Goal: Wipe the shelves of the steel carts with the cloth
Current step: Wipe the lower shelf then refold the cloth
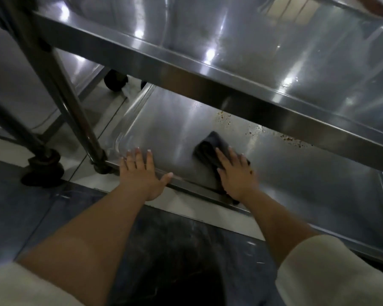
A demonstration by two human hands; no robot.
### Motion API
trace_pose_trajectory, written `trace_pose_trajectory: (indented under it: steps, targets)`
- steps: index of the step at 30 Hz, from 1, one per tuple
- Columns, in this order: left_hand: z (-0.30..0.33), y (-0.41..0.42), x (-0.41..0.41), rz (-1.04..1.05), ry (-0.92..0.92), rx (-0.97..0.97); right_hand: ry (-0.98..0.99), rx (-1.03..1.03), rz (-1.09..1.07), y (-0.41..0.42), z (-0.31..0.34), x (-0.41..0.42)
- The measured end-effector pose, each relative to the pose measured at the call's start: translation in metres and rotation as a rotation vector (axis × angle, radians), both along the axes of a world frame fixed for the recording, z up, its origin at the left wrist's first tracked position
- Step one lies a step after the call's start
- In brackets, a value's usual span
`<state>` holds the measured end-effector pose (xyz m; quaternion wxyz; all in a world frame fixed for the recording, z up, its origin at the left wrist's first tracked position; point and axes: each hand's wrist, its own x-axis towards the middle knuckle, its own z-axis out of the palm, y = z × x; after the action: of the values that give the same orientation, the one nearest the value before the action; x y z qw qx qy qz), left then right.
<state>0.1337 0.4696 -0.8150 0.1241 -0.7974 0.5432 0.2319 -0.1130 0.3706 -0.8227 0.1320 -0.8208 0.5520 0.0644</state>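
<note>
A steel cart fills the view, seen from above. Its lower shelf (168, 120) is a shiny steel tray with brown crumbs and spots along its far side. A dark grey cloth (210, 146) lies folded on that shelf near the front rim. My right hand (237, 173) presses flat on the cloth with straight fingers. My left hand (139, 171) rests flat on the shelf's front rim by the cart's corner post, fingers spread. The upper shelf (252, 47) crosses above and hides the back of the lower one.
The cart's corner post (75, 111) rises at the left, with a black caster wheel (44, 171) beside it on the floor. Another wheel (115, 81) shows farther back. The floor is dark tile with a pale strip under the cart.
</note>
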Motion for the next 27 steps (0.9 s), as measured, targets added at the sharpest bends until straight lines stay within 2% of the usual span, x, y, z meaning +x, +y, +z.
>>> trace_pose_trajectory:
  steps: [4,8,11,15,18,21,27]
  targets:
    - [-0.002,-0.001,-0.001,0.002,-0.008,-0.018,-0.014,-0.042,-0.263,-0.003,0.002,-0.046]
    - [-0.005,0.0,-0.003,0.023,-0.045,-0.077,0.0,-0.126,-0.372,0.001,-0.007,-0.019]
    - [-0.011,0.0,-0.006,0.044,-0.084,-0.099,-0.005,-0.178,-0.18,-0.009,-0.014,0.037]
    - [-0.02,0.0,-0.008,0.09,-0.099,-0.143,-0.154,-0.117,0.166,-0.016,-0.018,0.132]
    - [-0.023,0.001,-0.007,0.111,-0.118,-0.163,-0.16,-0.104,0.315,-0.026,-0.016,0.158]
    - [-0.02,0.001,-0.008,0.099,-0.1,-0.163,-0.163,-0.155,0.32,-0.043,-0.015,0.123]
    - [-0.015,0.004,-0.009,0.078,-0.097,-0.17,-0.072,-0.218,-0.032,-0.041,-0.016,0.017]
